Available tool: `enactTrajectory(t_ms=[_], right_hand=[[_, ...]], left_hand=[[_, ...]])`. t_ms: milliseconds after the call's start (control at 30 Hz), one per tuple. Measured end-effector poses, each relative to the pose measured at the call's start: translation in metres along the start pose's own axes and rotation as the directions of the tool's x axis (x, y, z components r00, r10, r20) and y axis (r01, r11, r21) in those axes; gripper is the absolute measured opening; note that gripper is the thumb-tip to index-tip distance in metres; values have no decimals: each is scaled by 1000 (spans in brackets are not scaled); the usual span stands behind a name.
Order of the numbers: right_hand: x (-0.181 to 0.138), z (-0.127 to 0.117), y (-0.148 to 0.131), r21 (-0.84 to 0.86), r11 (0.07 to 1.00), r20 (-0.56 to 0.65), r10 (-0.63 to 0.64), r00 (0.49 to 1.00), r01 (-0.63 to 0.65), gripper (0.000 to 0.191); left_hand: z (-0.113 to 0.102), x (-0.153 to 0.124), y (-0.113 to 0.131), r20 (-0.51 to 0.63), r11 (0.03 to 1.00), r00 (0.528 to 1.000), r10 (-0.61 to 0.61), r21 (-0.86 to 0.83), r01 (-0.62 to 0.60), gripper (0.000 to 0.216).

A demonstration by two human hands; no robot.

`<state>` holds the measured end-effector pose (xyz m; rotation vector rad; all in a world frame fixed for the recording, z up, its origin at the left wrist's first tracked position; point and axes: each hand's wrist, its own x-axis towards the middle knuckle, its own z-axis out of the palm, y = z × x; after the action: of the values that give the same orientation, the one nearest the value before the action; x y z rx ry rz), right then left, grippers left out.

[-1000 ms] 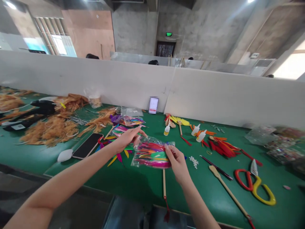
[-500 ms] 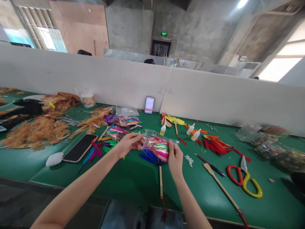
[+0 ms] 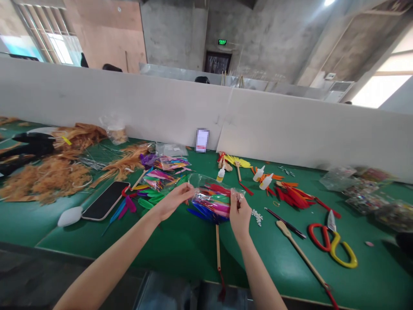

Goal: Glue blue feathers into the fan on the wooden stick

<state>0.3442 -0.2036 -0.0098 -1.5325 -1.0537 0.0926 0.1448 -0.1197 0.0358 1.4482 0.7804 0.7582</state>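
Note:
A clear plastic bag of colourful feathers (image 3: 213,199) is stretched between my two hands, above the table. My left hand (image 3: 176,199) pinches the bag's left end, and my right hand (image 3: 239,211) grips its right end. Red, green, white and pink feathers show through the film. Under the bag lies a fan of blue feathers (image 3: 204,212) on a wooden handle (image 3: 218,247) with a dark red tassel; the bag hides part of it. Loose green feathers (image 3: 151,198) and another feather packet (image 3: 159,178) lie left of my hands.
Small white glue bottles (image 3: 266,182) and red feathers (image 3: 292,196) lie to the right, with white beads (image 3: 257,217), a pen (image 3: 285,223), a wooden stick (image 3: 301,252) and scissors (image 3: 332,241). A phone (image 3: 106,200) and brown fibre (image 3: 48,178) are at left. A white partition (image 3: 274,125) stands behind.
The left hand's fingers have closed together more at the bag's end, and the bag is pulled flatter between the hands. The right hand has shifted slightly right.

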Motion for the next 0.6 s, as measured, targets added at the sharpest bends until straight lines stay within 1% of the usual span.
enactTrajectory(t_ms=[200,267,333,400,433,467,500,533,600], right_hand=[[-4,0,3,-1,1000,-11,24,1000,-24,41],[-5,0,5,35,999,-18,41,999,-40,39],[-5,0,5,107,992,-14,69,998,-67,38],[-5,-1,5,203,972,14,119,993,-119,37],[-5,-1,5,255,954,38,151,988,-156,37],[-5,-2,5,308,931,63,185,981,-195,38],[-6,-2,5,357,905,83,218,972,-233,39],[-6,-2,5,402,875,99,252,963,-270,40],[-8,-3,5,483,805,133,321,938,-344,40]], left_hand=[[0,6,-2,-74,994,995,71,83,-65,37],[0,7,2,-52,994,996,75,83,-70,33],[0,5,7,-4,996,998,65,64,-64,31],[-2,1,13,97,999,995,29,25,-32,37],[-4,0,15,176,1000,984,3,4,-4,40],[-7,-2,17,265,1000,964,-22,-10,26,41],[-11,-3,19,355,999,934,-44,-13,52,40],[-16,-4,20,446,998,893,-63,2,69,39],[-23,-5,23,586,996,806,-80,72,47,42]])
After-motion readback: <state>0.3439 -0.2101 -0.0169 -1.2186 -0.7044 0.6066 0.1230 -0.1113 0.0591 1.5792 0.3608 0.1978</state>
